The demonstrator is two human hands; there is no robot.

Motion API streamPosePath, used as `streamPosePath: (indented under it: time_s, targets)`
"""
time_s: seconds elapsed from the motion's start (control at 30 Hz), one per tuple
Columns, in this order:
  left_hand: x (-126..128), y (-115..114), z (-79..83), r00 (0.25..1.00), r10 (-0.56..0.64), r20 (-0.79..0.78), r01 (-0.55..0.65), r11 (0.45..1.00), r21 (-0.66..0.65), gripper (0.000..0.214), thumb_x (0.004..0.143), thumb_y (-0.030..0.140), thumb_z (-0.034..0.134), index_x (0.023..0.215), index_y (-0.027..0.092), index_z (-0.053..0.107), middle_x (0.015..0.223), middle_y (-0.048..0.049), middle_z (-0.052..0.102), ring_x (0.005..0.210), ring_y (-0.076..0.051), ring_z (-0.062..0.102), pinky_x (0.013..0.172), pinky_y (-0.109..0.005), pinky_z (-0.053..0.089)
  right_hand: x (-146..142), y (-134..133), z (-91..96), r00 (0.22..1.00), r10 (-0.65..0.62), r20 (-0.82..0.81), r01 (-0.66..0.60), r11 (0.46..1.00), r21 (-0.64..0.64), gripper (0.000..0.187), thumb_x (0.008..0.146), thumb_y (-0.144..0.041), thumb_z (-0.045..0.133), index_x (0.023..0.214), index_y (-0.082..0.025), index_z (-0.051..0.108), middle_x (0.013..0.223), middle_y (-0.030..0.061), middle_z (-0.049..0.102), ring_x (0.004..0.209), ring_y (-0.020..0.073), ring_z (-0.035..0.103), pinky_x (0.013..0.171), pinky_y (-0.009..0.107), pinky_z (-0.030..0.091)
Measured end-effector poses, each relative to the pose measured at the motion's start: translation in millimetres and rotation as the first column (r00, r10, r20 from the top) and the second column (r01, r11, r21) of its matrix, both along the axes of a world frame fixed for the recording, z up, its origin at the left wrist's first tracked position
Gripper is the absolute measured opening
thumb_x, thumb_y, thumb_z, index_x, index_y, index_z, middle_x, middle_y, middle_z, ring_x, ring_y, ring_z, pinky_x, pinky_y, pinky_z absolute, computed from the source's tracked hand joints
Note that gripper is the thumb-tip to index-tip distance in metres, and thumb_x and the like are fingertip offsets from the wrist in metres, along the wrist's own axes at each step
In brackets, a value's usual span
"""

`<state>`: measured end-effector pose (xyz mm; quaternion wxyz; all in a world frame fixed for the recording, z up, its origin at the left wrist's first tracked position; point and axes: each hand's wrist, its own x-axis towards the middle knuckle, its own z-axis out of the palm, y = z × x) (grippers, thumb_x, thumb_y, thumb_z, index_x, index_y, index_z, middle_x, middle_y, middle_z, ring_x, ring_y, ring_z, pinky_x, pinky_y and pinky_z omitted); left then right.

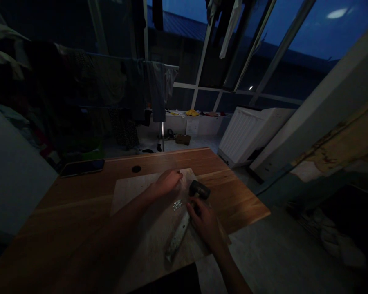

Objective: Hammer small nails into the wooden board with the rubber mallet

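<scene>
A light wooden board (pixel 141 212) lies on the table, and both my hands are over it. Near its far edge, my left hand (pixel 168 181) is closed in a pinch at the fingertips; whatever is in the pinch is too small and dark to make out. My right hand (pixel 207 222) curls around the upper handle of a mallet (pixel 200 190), just below its black head. The pale, worn handle slants towards me across the board. Between my hands lies a small pile of shiny nails (pixel 177 204).
A dark phone (pixel 82 168) rests at the far left of the wooden table (pixel 242 200). A round dark disc (pixel 136 168) sits behind the board. Beyond the table are hanging clothes (pixel 156 90) and a white ribbed appliance (pixel 242 128). The room is dim.
</scene>
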<state>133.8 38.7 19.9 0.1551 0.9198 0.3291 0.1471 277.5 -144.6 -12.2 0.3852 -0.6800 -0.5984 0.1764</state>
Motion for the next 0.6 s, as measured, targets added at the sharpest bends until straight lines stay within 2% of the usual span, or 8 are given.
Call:
streamPosePath:
  time_s: [0.13,0.23,0.33,0.43,0.53,0.6]
  targets:
    - [2.1,-2.6,6.3,0.999,-0.009,-0.031,0.011,0.999,0.052,0.022,0.086,0.005,0.056,0.090,0.017,0.074,0.110,-0.0154,0.072,0.107,-0.029,0.067,0.096,-0.037,0.051,0.2,0.3,-1.8,1.000,0.004,-0.019,-0.004,1.000,-0.003,0.036,0.099,-0.043,0.053,0.118,-0.021,0.073,0.111,0.0111,0.079,0.101,0.0277,0.073,0.091,0.038,0.054]
    - [5.6,-0.9,0.2,0.999,-0.009,0.032,0.008,1.000,0.028,0.022,0.087,0.007,0.055,0.093,0.018,0.073,0.108,-0.0132,0.073,0.102,-0.026,0.068,0.093,-0.034,0.052,0.8,0.7,-2.3,1.000,-0.002,-0.030,0.002,1.000,-0.009,0.037,0.097,-0.043,0.053,0.120,-0.021,0.072,0.107,0.0099,0.080,0.096,0.0269,0.074,0.088,0.036,0.055]
    - [13.2,2.7,-16.3,0.969,0.087,0.232,-0.066,0.993,-0.097,0.020,0.088,0.010,0.054,0.095,0.018,0.071,0.098,-0.0071,0.074,0.094,-0.021,0.068,0.089,-0.030,0.052,2.2,1.0,-3.3,0.998,-0.032,-0.050,0.031,0.999,-0.014,0.040,0.093,-0.043,0.056,0.125,-0.022,0.068,0.106,0.0086,0.079,0.094,0.0268,0.074,0.084,0.036,0.055]
    - [22.4,4.5,-37.0,0.895,0.207,0.395,-0.105,0.959,-0.264,0.016,0.084,0.011,0.057,0.090,0.016,0.070,0.089,-0.0028,0.074,0.085,-0.017,0.067,0.085,-0.027,0.053,4.0,1.9,-7.3,0.990,-0.091,-0.108,0.092,0.996,-0.004,0.043,0.086,-0.042,0.058,0.124,-0.021,0.061,0.100,0.0077,0.078,0.087,0.0255,0.074,0.078,0.035,0.056]
    - [27.8,4.7,-51.2,0.823,0.281,0.494,-0.104,0.929,-0.355,0.016,0.081,0.010,0.059,0.090,0.016,0.071,0.090,-0.0027,0.075,0.085,-0.016,0.068,0.085,-0.026,0.053,6.7,5.0,-13.8,0.962,-0.183,-0.204,0.184,0.983,-0.012,0.044,0.080,-0.044,0.060,0.117,-0.022,0.053,0.083,0.0035,0.074,0.073,0.0233,0.072,0.067,0.033,0.055]
    - [28.2,5.1,-54.3,0.807,0.296,0.511,-0.095,0.919,-0.382,0.016,0.081,0.011,0.061,0.090,0.016,0.072,0.091,-0.0032,0.076,0.086,-0.016,0.069,0.086,-0.027,0.053,9.9,8.4,-16.6,0.935,-0.230,-0.270,0.235,0.972,-0.015,0.045,0.076,-0.047,0.060,0.112,-0.023,0.051,0.077,0.0019,0.071,0.070,0.0230,0.070,0.065,0.032,0.055]
